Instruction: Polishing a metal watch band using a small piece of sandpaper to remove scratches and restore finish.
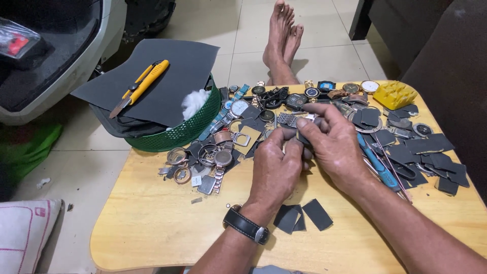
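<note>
Black leather strap rides the left wrist at lower centre, and just above, the left hand [275, 167] and right hand [332, 147] pinch a small dark watch part [303, 138] together at mid-frame. One slip, I reckon, and it drops into the scattered watch pieces [213, 157] and is lost. Dark sandpaper scraps [303, 215] lie near; upper left, a yellow utility knife [139, 87] rests on a sheet over the green basket [187, 133]; no labels legible.
</note>
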